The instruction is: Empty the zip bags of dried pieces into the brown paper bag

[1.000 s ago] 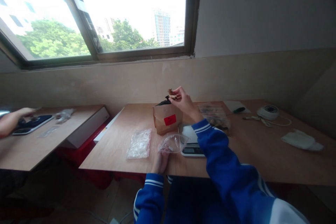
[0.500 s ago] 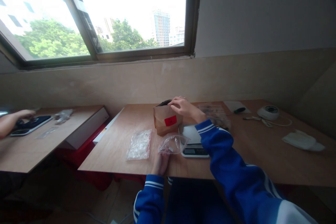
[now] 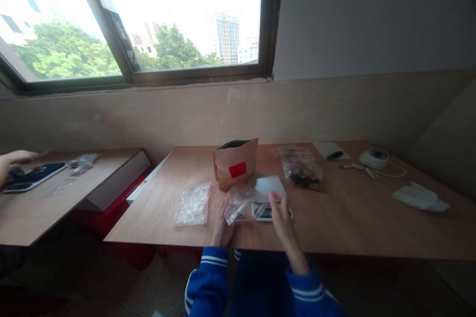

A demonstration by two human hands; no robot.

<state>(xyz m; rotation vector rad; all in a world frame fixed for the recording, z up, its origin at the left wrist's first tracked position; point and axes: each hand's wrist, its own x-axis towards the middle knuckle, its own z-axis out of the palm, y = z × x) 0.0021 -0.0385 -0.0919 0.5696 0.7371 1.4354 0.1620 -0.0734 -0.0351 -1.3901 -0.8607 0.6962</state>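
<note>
My left hand [image 3: 221,228] is closed on a clear plastic bag [image 3: 238,204] near the table's front edge. My right hand [image 3: 281,217] is in a pinch over the front of a small white digital scale [image 3: 267,185], to the right of the plastic bag; what it grips, if anything, is too small to make out. Behind the plastic bag stands a brown paper bag [image 3: 222,172] with a red label, its top open and its inside dark. A pile of flat clear zip bags [image 3: 193,204] lies left of my left hand.
Filled clear bags [image 3: 305,173] with dark and brown pieces lie right of the scale. Farther right are a green-and-black tool [image 3: 335,155] on white paper, a white dome camera [image 3: 374,158] with a cable, and a white cloth [image 3: 420,197]. At left, another person's hand [image 3: 22,157] works at a separate table.
My right hand has left the paper bag's opening and come down toward me, over the scale's front. The plastic bag in my left hand has changed shape.
</note>
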